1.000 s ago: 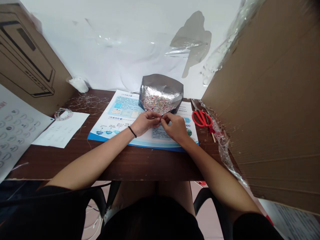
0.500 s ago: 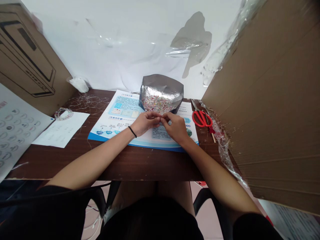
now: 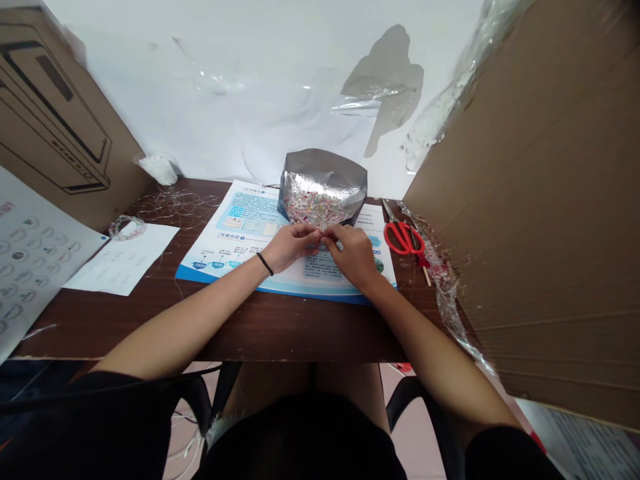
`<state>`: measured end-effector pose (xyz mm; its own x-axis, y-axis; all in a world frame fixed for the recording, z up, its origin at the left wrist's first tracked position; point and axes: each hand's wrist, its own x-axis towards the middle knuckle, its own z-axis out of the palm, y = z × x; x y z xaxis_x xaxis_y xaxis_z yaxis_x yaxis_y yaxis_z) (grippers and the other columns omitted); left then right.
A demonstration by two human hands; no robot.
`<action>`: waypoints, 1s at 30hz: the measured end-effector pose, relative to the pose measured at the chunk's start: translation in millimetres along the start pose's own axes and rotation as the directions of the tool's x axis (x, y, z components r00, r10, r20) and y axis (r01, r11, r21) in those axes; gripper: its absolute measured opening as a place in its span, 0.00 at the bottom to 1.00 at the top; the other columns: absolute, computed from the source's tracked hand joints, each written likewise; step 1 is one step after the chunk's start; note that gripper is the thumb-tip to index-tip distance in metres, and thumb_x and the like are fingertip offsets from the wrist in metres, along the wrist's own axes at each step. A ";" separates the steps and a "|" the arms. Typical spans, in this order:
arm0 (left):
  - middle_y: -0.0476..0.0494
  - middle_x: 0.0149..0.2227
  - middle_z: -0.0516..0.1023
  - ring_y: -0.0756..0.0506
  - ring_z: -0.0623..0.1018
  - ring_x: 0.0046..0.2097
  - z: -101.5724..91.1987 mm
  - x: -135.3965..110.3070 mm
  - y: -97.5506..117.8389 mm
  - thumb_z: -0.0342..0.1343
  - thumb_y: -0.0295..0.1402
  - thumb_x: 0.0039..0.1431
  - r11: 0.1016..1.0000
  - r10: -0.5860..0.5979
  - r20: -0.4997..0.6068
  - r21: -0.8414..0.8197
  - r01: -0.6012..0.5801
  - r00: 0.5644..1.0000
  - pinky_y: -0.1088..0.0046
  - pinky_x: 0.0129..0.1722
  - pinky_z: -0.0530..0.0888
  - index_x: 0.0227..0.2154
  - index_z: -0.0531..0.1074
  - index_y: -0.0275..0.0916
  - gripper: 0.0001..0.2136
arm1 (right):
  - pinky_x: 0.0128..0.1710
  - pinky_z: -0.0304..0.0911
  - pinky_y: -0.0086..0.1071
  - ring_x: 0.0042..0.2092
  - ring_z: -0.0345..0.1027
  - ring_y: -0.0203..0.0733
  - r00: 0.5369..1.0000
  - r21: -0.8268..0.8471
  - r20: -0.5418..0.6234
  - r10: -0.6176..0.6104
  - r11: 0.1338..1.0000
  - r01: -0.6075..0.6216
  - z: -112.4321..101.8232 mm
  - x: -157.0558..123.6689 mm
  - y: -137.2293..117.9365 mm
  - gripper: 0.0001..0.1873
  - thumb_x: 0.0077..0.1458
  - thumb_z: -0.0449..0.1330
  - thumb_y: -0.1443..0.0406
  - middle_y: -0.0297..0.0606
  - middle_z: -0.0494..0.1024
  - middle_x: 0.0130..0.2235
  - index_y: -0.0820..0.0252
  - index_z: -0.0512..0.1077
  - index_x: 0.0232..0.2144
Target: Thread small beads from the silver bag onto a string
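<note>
Bead bag (image 3: 325,165) nr L hand (image 3: 290,249), R hand (image 3: 354,257); both pinch tiny item (image 3: 321,235) (ID unclear).

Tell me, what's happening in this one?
Two bare hands are at work: the left hand and right hand meet with fingers pinched; anything held is too small to make out. They are above a printed sheet, by an open silvery bag of mixed small beads. Red-handled scissors lie to the right.
</note>
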<state>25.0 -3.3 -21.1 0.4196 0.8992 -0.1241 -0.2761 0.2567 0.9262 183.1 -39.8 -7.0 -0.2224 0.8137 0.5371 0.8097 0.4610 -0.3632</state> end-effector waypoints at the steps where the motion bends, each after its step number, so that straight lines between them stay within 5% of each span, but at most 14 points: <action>1: 0.47 0.29 0.74 0.53 0.74 0.31 0.4 -0.3 0.1 0.62 0.31 0.48 1.000 0.000 -0.003 0.008 0.000 1.000 0.78 0.29 0.72 0.29 0.72 0.33 0.07 | 0.40 0.56 0.33 0.34 0.67 0.39 1.000 -0.008 0.004 -0.002 1.000 0.002 -0.2 0.0 0.0 0.07 0.57 0.54 0.63 0.36 0.75 0.30 0.57 0.70 0.32; 10: 0.47 0.25 0.72 0.55 0.71 0.26 -2.3 1.7 -5.1 0.62 0.38 0.48 0.985 0.071 -0.014 0.162 -0.067 0.997 0.80 0.24 0.67 0.24 0.71 0.34 0.11 | 0.40 0.56 0.33 0.34 0.67 0.39 0.999 -0.032 0.023 -0.023 0.999 0.024 -0.6 0.6 0.2 0.09 0.58 0.52 0.62 0.36 0.76 0.30 0.56 0.72 0.35; 19: 0.51 0.20 0.66 0.56 0.66 0.18 0.4 -5.3 4.7 0.56 0.43 0.53 0.863 0.230 -0.038 0.469 -0.186 0.972 0.79 0.18 0.59 0.23 0.67 0.36 0.14 | 0.38 0.58 0.31 0.32 0.68 0.36 0.999 0.114 -0.033 0.013 0.993 -0.009 1.3 -0.1 0.3 0.08 0.56 0.53 0.62 0.33 0.76 0.29 0.56 0.72 0.33; 25: 0.51 0.21 0.67 0.57 0.64 0.18 -2.1 -2.6 14.9 0.53 0.40 0.56 0.887 0.320 -0.215 0.411 -0.211 0.923 0.79 0.16 0.58 0.24 0.66 0.36 0.12 | 0.38 0.57 0.32 0.33 0.68 0.36 0.994 0.082 0.103 0.043 0.995 -0.051 0.9 1.6 -1.3 0.05 0.53 0.54 0.65 0.34 0.76 0.30 0.57 0.71 0.31; 30: 0.47 0.25 0.73 0.54 0.69 0.22 -4.2 1.0 15.1 0.52 0.40 0.57 0.892 0.393 -0.239 0.331 -0.306 0.888 0.79 0.17 0.61 0.25 0.63 0.38 0.11 | 0.39 0.54 0.34 0.34 0.67 0.38 0.986 -0.014 0.166 0.036 0.999 -0.034 5.6 0.2 0.7 0.05 0.53 0.53 0.66 0.35 0.75 0.30 0.57 0.70 0.31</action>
<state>17.7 2.9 -8.7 0.0575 0.9839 0.1690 -0.0884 -0.1636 0.9826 180.6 -37.3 -11.4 -0.2802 0.8770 0.3904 0.8241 0.4284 -0.3707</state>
